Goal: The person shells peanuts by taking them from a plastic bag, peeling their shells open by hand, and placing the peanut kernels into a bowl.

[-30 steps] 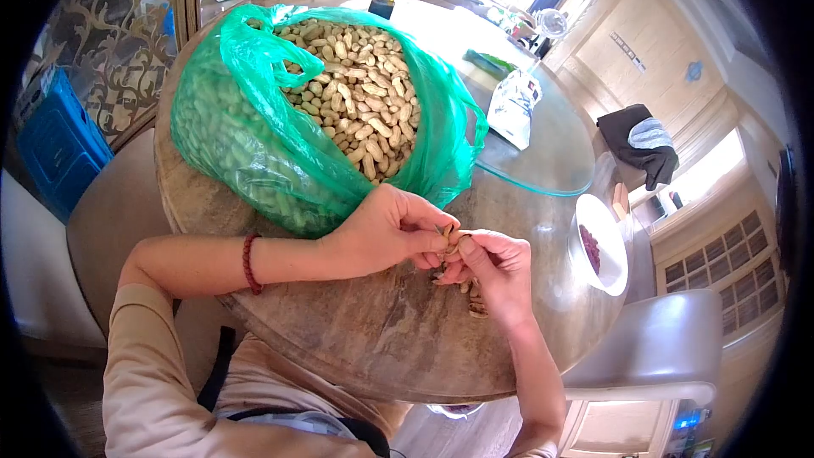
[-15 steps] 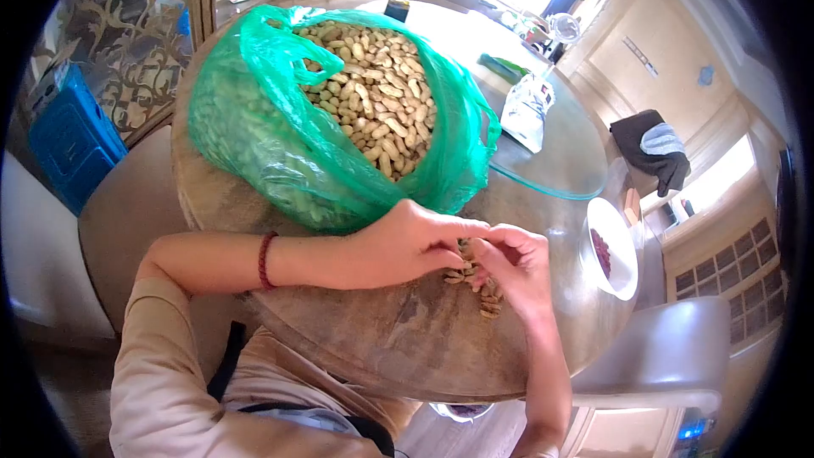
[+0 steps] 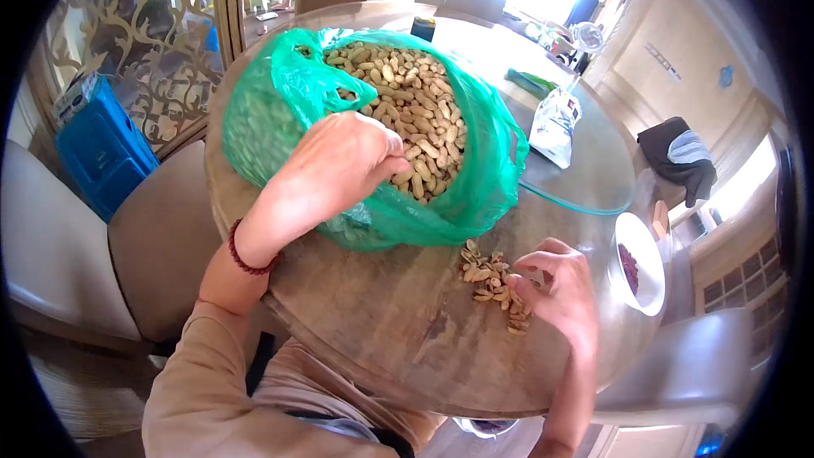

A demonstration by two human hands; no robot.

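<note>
A green plastic bag [image 3: 496, 153] full of unshelled peanuts [image 3: 424, 119] stands open on the round table. My left hand [image 3: 343, 161], with a dark red bead bracelet at its wrist, reaches over the bag's near rim. Its fingers are curled closed at the peanuts, and whatever they hold is hidden. Right of the bag, my right hand [image 3: 555, 284] hovers beside a small pile of cracked peanut shells [image 3: 485, 276] on the tabletop. Its fingers are bent, with a gap between thumb and forefinger; the palm is out of sight.
A white bowl [image 3: 651, 276] with reddish kernels stands at the table's right edge. Behind are a white packet [image 3: 555, 127], a glass turntable [image 3: 598, 182] and a small dark jar [image 3: 423, 28]. Chairs stand around the table [image 3: 381, 314]; a blue case [image 3: 106, 148] is at left.
My hands were together over the shells and have parted. The left hand has moved up and left into the peanut bag; the right has stayed by the shells. The view has shifted slightly.
</note>
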